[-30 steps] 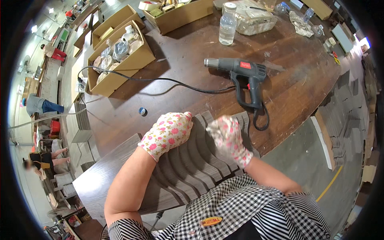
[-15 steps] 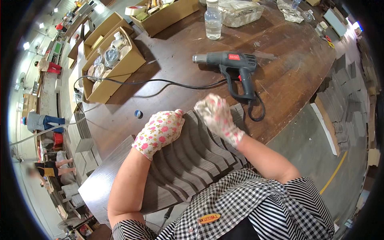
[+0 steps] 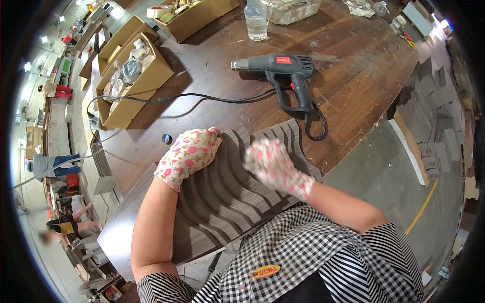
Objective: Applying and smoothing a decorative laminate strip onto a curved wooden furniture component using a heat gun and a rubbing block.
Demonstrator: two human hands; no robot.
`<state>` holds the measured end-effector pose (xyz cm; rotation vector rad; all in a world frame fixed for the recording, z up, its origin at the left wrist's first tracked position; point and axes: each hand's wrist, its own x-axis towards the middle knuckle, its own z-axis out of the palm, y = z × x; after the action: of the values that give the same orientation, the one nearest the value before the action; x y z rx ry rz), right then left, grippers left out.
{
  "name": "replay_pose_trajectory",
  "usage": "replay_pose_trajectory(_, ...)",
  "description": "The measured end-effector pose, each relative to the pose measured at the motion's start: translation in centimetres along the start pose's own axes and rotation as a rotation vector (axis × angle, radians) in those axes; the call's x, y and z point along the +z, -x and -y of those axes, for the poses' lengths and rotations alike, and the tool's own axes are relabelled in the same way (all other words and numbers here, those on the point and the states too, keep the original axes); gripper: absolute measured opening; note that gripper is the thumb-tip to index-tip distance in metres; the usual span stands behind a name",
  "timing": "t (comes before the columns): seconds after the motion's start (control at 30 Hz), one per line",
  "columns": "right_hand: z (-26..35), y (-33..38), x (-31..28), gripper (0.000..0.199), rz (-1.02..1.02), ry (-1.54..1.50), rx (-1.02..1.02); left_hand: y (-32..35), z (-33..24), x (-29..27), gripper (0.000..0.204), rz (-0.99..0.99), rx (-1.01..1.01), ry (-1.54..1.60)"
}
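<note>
Several grey wood-grain boards with S-curved edges lie overlapping in a row in front of me, at the near edge of the table. My left hand, in a white glove with pink flowers, is closed over the far edge of the boards on the left; its fingertips are partly hidden. Over the right part of the row is my right hand, gloved alike and blurred by motion. Its fingers are curled in, and whatever they may hold is hidden.
Beyond the boards a black heat gun lies on the brown table, its cord running left. Cardboard boxes stand at the left, near a blue cap. A clear bottle stands at the back. Grey boards are stacked on the right.
My right hand has moved nearer to me along the boards. My left hand stays at the same place on them. The whole view has shifted slightly.
</note>
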<state>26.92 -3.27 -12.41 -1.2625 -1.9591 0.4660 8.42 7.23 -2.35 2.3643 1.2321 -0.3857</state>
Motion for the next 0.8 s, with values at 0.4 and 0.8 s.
replay_pose_trajectory(0.4, 0.6, 6.1, -9.1, 0.01, 0.133, -0.407, 0.177, -0.3, 0.3, -0.4, 0.026, 0.035, -0.053, -0.012)
replay_pose_trajectory(0.8, 1.7, 9.2, -3.8, 0.007, -0.092, -0.135, 0.156, -0.4, 0.9, 0.2, 0.028, -0.029, 0.0, -0.019)
